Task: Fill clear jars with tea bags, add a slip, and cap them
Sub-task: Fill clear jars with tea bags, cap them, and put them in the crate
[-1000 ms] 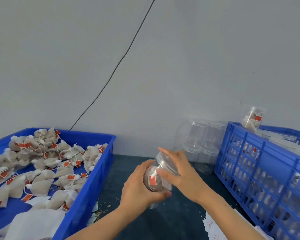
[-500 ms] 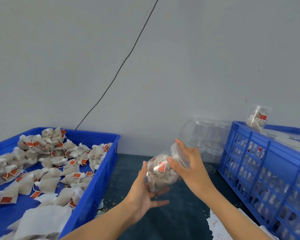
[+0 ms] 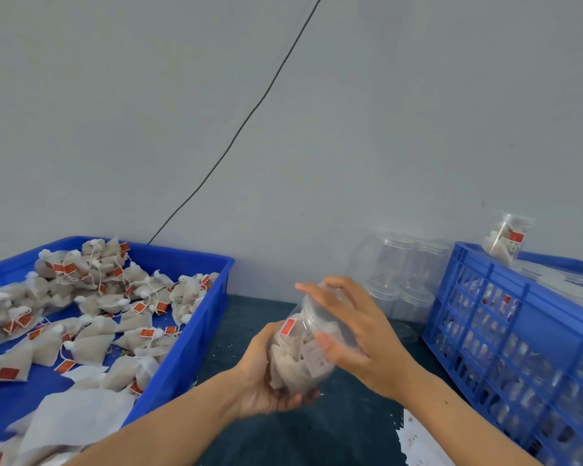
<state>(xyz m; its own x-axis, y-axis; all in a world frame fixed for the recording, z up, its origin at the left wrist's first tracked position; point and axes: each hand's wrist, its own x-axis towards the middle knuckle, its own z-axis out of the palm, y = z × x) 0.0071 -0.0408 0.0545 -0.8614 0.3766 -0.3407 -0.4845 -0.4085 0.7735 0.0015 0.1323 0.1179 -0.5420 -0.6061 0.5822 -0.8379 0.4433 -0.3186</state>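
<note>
A clear jar packed with tea bags, a red tag and a white paper slip showing through its wall, is held tilted above the dark surface, its capped top leaning up and to the right. The left hand cups the jar's base from below and the left, its grip curled round the lower wall. The right hand lies over the jar's top end on the clear lid, fingers spread across the cap and thumb pressed on the jar's side, so its grip holds the lid end. Left of the jar stands a shallow blue tray heaped with loose tea bags with red tags, and white paper sheets lie at its near end. Beyond the jar, against the grey wall, stands a cluster of empty clear jars. Right of the jar is a blue slatted crate with filled jars dimly visible through its sides, and one filled jar sits tilted on its far rim. A few printed slips lie on the surface near the crate's front corner. A thin black cable runs diagonally down the wall toward the tray.
</note>
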